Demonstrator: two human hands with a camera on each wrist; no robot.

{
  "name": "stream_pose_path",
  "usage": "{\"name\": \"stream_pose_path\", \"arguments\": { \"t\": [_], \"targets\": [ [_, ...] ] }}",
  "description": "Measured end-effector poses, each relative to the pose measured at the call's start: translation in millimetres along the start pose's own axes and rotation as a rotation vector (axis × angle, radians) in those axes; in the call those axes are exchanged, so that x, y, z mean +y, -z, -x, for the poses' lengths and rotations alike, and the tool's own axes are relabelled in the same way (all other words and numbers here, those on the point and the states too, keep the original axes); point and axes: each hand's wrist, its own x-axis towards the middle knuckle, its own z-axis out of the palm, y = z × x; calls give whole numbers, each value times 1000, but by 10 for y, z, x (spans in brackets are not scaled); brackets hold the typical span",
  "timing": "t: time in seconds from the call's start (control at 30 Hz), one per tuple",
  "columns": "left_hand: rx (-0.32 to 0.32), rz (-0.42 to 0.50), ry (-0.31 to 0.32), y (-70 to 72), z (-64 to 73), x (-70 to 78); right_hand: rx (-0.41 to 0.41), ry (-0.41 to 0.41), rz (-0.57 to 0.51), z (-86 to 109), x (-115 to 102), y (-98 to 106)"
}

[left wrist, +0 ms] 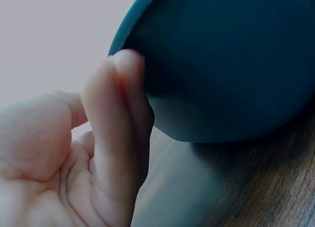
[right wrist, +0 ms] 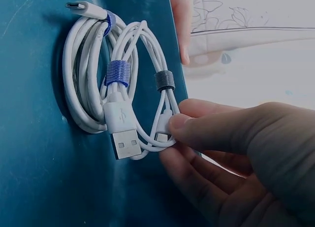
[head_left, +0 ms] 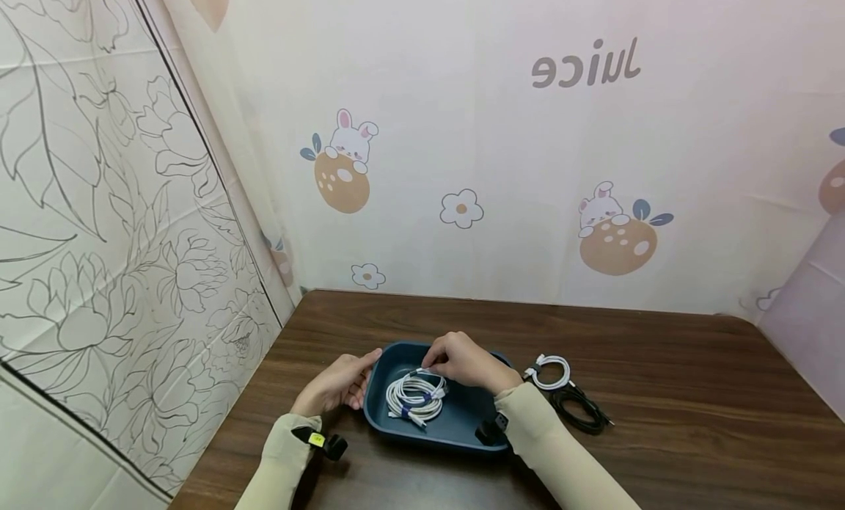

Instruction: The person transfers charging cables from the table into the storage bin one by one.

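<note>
A dark blue tray (head_left: 455, 445) stands on the wooden table with coiled white cables (head_left: 404, 396) inside. My left hand (head_left: 343, 381) holds the tray at its left end, thumb along the rim and fingers against the outer wall. In the left wrist view those fingers (left wrist: 115, 118) are bent at the tray's edge. My right hand (head_left: 465, 363) is over the far side of the tray. Between thumb and fingers it pinches a thin white USB cable (right wrist: 160, 113), coiled and bound by a dark strap (right wrist: 165, 81). Right beside it lies a thicker white coil (right wrist: 78, 79) with blue straps.
To the right of the tray, a small white cable coil (head_left: 551, 372) and a black cable coil (head_left: 581, 411) lie on the table (head_left: 693, 392). A patterned curtain (head_left: 502, 143) hangs behind the table, and a flower-print sheet (head_left: 119, 224) hangs at the left.
</note>
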Motion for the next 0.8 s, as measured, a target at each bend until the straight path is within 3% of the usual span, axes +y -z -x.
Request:
{"name": "stream_pose_path", "arguments": {
  "t": [0.8],
  "targets": [
    [-14, -12, -3, -1, 2, -2, -41, -21, 69, 15, -92, 56]
  ]
}}
